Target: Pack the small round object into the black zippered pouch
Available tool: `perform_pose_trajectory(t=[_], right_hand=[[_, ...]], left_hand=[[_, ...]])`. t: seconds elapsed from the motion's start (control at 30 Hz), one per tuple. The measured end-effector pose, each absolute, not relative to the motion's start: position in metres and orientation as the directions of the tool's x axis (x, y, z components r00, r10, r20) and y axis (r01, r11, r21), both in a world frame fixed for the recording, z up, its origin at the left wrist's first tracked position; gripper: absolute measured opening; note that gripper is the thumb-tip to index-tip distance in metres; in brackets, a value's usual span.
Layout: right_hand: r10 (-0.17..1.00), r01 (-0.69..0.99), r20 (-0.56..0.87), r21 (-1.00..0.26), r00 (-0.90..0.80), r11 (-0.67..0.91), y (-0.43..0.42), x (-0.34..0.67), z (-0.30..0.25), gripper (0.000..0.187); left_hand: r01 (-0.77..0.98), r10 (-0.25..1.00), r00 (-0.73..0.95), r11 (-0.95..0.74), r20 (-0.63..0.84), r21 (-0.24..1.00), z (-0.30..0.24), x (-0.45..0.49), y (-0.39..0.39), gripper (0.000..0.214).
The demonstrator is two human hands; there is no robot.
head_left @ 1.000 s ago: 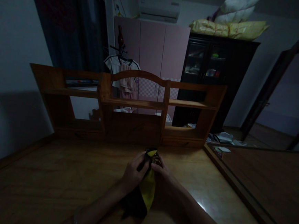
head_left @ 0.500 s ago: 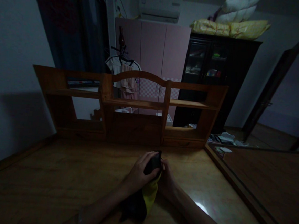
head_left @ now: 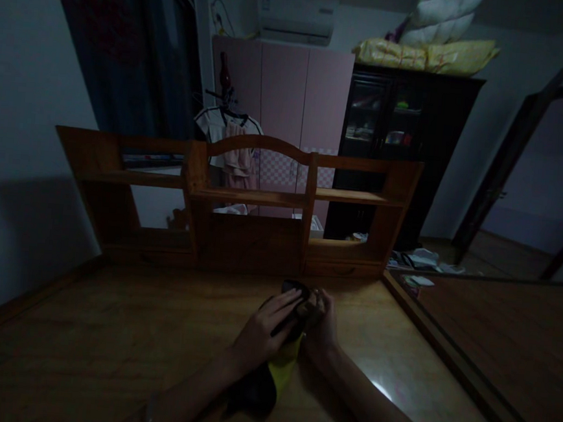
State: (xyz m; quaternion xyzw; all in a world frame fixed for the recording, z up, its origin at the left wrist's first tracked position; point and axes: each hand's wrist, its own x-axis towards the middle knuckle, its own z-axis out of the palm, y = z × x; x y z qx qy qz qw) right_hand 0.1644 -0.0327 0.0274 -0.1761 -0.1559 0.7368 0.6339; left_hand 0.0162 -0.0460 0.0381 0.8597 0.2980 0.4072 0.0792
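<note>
A yellow and black cloth item [head_left: 283, 369] lies on the wooden desk top [head_left: 106, 327], lengthwise toward me. My left hand [head_left: 263, 330] rests over its far end with fingers pressed down on the dark part. My right hand [head_left: 321, 328] is closed on the same far end from the right side. The two hands touch each other there, and what is under the fingers is hidden in the dim light.
A wooden shelf unit [head_left: 236, 201] stands along the desk's back edge. A raised wooden ledge [head_left: 446, 354] borders the desk on the right. Behind are a pink wardrobe [head_left: 283, 94], a dark cabinet [head_left: 405, 130] with bedding on top, and hanging clothes [head_left: 232, 148].
Both hands have shifted slightly right and away along the cloth item. The yellow tip seen at the far end is now covered by the dark part and my fingers.
</note>
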Motion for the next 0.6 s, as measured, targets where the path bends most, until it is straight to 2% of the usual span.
perform_pose_trajectory(t=[0.1,0.2,0.3,0.4,0.6], right_hand=[[0.994,-0.899,-0.057,-0.426,-0.088,-0.104,-0.027,0.170,0.027,0.029],[0.989,-0.884,-0.068,-0.443,-0.134,-0.151,-0.025,0.172,0.025,0.028],[0.984,-0.876,-0.065,-0.448,-0.168,-0.179,-0.025,0.172,0.024,0.028],[0.988,-0.882,-0.055,-0.445,-0.145,-0.154,-0.024,0.171,0.023,0.023],[0.990,-0.882,-0.026,-0.452,-0.140,-0.136,-0.019,0.167,0.019,0.019]], left_hand=[[0.438,0.475,0.608,-0.869,0.636,0.231,0.039,0.017,-0.049,0.051],[0.445,0.405,0.682,-0.890,0.608,0.094,0.044,0.016,-0.053,0.053],[0.462,0.379,0.713,-0.887,0.591,0.010,0.048,0.016,-0.055,0.053],[0.510,0.392,0.668,-0.860,0.632,-0.005,0.048,0.017,-0.055,0.051],[0.562,0.438,0.575,-0.825,0.691,0.055,0.044,0.016,-0.054,0.053]])
